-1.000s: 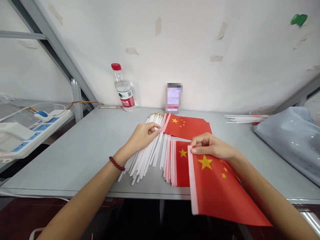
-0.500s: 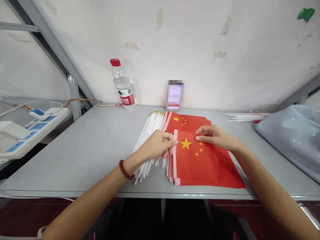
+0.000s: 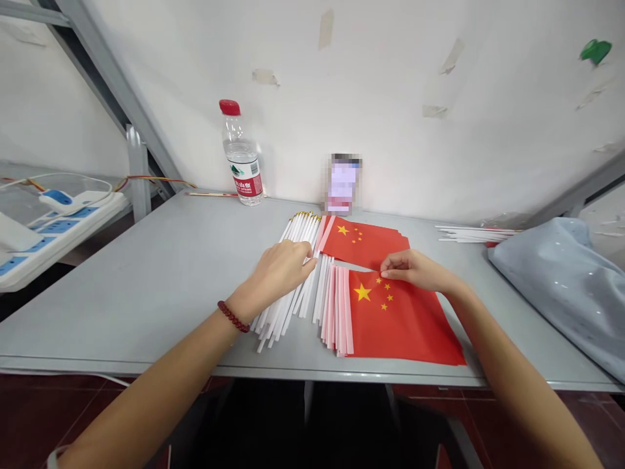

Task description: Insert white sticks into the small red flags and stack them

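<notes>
Two piles of small red flags with yellow stars lie on the grey table. My right hand (image 3: 410,268) pinches the upper edge of the top flag (image 3: 390,326) in the nearer pile, whose pale sleeve edges fan out on its left. Behind it is the farther flag pile (image 3: 374,241). My left hand (image 3: 286,264) is over a bundle of white sticks (image 3: 280,319) with gold tips, its fingers curled and partly hidden. Whether it holds a stick does not show.
A water bottle (image 3: 244,169) and a blurred phone (image 3: 344,185) stand along the wall. More white sticks (image 3: 473,234) lie at the back right beside a grey-blue bag (image 3: 561,286). A power strip (image 3: 58,228) with cables is on the left.
My left hand has let go of the nearer flag's sleeve edge and moved left over the sticks. My right hand keeps its pinch on the flag. The view has shifted slightly.
</notes>
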Available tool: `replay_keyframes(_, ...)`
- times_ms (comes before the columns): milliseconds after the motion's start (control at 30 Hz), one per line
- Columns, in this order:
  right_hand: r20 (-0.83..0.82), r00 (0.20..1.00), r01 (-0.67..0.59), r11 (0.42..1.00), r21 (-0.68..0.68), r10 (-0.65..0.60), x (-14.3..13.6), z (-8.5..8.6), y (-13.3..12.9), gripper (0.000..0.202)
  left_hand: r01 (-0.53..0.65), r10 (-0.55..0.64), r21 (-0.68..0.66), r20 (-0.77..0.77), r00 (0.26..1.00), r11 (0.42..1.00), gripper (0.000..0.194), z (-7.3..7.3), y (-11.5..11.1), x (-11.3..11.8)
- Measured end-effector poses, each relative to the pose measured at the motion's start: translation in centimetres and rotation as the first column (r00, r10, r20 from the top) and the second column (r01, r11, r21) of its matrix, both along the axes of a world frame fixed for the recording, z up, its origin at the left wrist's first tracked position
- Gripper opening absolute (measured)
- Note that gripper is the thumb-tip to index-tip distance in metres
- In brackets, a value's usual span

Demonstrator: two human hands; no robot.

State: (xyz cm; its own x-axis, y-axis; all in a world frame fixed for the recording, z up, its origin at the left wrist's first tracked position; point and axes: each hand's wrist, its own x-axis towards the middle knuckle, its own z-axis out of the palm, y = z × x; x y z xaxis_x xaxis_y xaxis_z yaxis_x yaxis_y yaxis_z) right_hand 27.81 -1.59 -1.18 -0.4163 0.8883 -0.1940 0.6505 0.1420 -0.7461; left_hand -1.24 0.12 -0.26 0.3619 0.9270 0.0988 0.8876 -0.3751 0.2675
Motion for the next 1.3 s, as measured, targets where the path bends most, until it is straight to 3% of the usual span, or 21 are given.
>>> replay_keyframes(233,0.010,0.999,0.042,0.996,0.082,-0.043,0.1,0.0,0.2,0.021,0.104,-0.084,0.073,-0.229,0.970,0.992,0.033,-0.7,-0.5,0.8)
replay_keyframes(367,-0.035,0.997,0.075,0.996,0.054,-0.073,0.4,0.0,0.3,0.019,0.129,-0.095,0.100,-0.285,0.954,0.987,0.031,-0.9,-0.5,1.0)
replay_keyframes(600,-0.055,0.995,0.081,0.997,-0.003,-0.081,0.3,-0.2,0.2,0.013,0.076,-0.048,0.101,-0.255,0.966,0.992,0.030,-0.7,-0.5,1.3)
replay_keyframes(933,-0.047,0.990,0.134,0.990,0.047,-0.131,-0.3,0.1,-0.1,0.015,0.001,0.007,0.085,-0.090,0.996,0.996,0.029,-0.1,-0.8,1.3)
replay_keyframes(1000,-0.061,0.968,0.248,0.960,0.130,-0.242,-0.6,0.0,0.0,0.018,-0.012,0.014,0.084,-0.026,1.000,0.996,0.028,0.1,-0.9,1.3)
replay_keyframes(1133,-0.194,0.845,0.535,0.769,0.349,-0.499,-0.7,-0.5,0.4,0.022,0.009,-0.019,0.115,0.078,0.997,0.993,0.026,0.3,-1.1,1.3)
replay_keyframes(1300,-0.467,0.764,0.627,0.684,0.373,-0.445,-0.2,-0.8,1.1,0.036,0.199,-0.260,0.258,0.229,0.938,0.945,0.022,0.0,-1.5,1.3)
